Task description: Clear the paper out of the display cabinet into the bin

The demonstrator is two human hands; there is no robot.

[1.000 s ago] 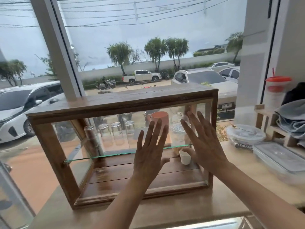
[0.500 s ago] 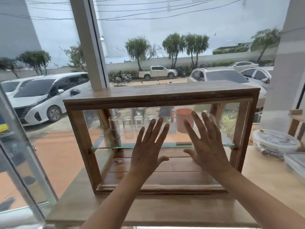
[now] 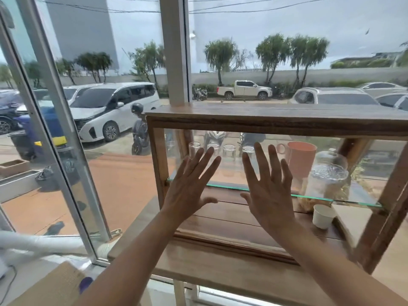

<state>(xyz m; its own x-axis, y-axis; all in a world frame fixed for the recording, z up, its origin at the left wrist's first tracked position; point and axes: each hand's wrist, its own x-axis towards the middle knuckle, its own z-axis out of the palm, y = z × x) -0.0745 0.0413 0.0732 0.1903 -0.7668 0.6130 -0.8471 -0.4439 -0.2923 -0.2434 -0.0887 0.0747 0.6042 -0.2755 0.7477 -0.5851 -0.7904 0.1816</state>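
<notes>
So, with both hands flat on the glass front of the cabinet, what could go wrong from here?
1. Both hands, left and right, press flat on the glass door; a jerky slide might rattle the glasses on the glass shelf.
2. The white paper cup stands near the front at the bottom; it may tip if the door catches it.
</notes>
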